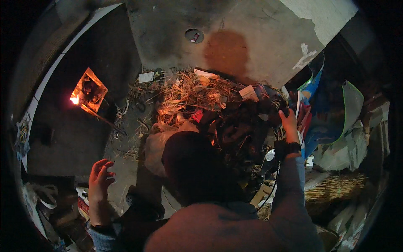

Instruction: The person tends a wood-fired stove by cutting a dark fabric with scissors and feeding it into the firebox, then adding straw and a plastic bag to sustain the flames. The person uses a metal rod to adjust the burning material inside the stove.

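Observation:
My left hand (101, 176) is raised at the lower left, fingers apart and slightly curled, with nothing seen in it. To the right, my right hand (288, 121) reaches to the edge of a heap of dry straw (192, 89) and dark litter; something dark lies at its fingertips, and whether it is gripped is unclear. Flame (74, 98) burns at the lit square opening (101, 86) at the left, above and beyond my left hand. A long thin rod or stick (100, 118) slants out of that opening. A translucent plastic bag (154, 148) lies against the straw.
A concrete surface (170, 53) with a round hole holding a small can-like item (195, 37) lies beyond the heap. Blue printed sheeting (324, 126) and a straw bundle (335, 187) are at the right. A dark head and clothed shoulders (207, 226) cover the lower middle.

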Tool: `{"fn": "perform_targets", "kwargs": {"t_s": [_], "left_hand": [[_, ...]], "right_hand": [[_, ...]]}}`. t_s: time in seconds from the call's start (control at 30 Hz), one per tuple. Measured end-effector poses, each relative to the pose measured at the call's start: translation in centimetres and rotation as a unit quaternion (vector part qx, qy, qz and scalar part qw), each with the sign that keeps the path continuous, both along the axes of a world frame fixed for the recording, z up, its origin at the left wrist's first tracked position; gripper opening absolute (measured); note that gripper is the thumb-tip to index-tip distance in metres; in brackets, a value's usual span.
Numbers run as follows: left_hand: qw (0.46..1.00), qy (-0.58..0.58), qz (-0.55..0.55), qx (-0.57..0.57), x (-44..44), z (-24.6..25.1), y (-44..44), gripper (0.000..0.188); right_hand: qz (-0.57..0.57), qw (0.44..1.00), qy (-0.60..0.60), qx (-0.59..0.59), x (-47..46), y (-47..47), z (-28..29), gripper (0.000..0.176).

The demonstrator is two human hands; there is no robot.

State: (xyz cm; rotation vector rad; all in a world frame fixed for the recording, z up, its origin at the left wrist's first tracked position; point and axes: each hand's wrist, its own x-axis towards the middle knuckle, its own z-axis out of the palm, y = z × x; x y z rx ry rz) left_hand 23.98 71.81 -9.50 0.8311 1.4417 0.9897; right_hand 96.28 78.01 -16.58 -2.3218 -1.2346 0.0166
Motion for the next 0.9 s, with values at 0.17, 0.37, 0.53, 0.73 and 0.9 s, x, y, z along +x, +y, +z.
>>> {"fn": "perform_targets", "kwargs": {"t_s": [0.17, 0.37, 0.53, 0.73, 0.9], "left_hand": [[0.999, 0.032, 0.004, -0.011, -0.3, -0.9, 0.1, 0.032], [0.997, 0.073, -0.016, -0.025, -1.4, -2.1, 0.2, 0.037], [0.995, 0.088, -0.035, 0.019, -1.3, -2.7, 0.1, 0.036], [0.997, 0.052, -0.002, -0.056, -2.3, -3.6, 0.3, 0.036], [0.997, 0.033, 0.028, -0.063, -3.1, -4.2, -0.1, 0.038]], "right_hand": [[-0.094, 0.984, 0.086, -0.127, -2.1, -0.8, -4.2, 0.084], [0.093, 0.958, 0.186, -0.197, -8.5, -0.3, -8.4, 0.093], [0.261, 0.932, 0.157, -0.197, -14.8, -0.6, -12.4, 0.08], [0.155, 0.923, 0.319, -0.146, -6.8, 1.8, -9.9, 0.044], [-0.141, 0.975, -0.149, -0.084, 4.9, 2.8, -10.0, 0.055]]}}
